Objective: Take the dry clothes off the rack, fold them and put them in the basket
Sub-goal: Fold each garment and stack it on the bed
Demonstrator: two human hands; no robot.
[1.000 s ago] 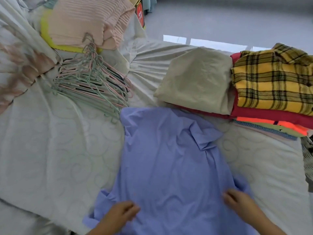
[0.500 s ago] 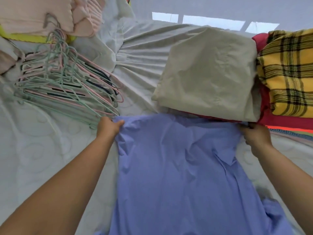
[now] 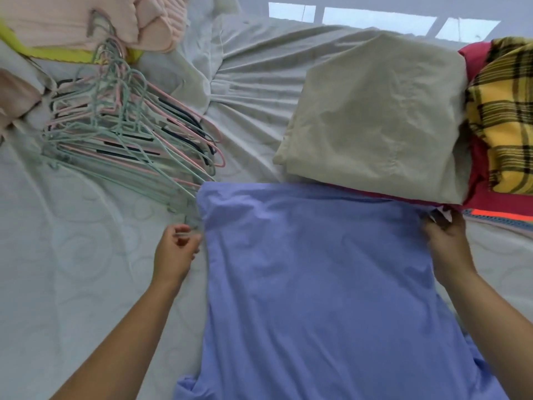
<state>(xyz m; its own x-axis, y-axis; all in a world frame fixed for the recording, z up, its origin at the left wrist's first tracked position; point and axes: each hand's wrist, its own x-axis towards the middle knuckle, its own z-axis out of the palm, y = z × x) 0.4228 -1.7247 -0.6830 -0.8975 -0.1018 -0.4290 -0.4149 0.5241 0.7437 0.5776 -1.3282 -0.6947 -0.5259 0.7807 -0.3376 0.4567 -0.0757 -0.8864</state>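
Note:
A lavender-blue garment [image 3: 317, 284] lies spread flat on the pale bedsheet [image 3: 72, 269], its far edge straight. My left hand [image 3: 176, 249] hovers just off the garment's upper left corner, fingers loosely curled and holding nothing. My right hand [image 3: 445, 241] grips the garment's upper right corner. Beyond the garment sits a folded beige cloth [image 3: 375, 119] on top of a red piece [image 3: 478, 157], with a yellow plaid garment [image 3: 507, 119] to its right.
A heap of green and pink hangers [image 3: 127, 134] lies at the left, almost touching the garment's corner. Pink folded knitwear [image 3: 86, 21] rests on a yellow-rimmed basket [image 3: 57, 54] at the far left. Orange and blue folded pieces [image 3: 496, 217] peek out at the right.
Both hands went from the garment's near hem to its far corners and pulled the top edge straight. My left hand has since let go of the left corner and drawn back.

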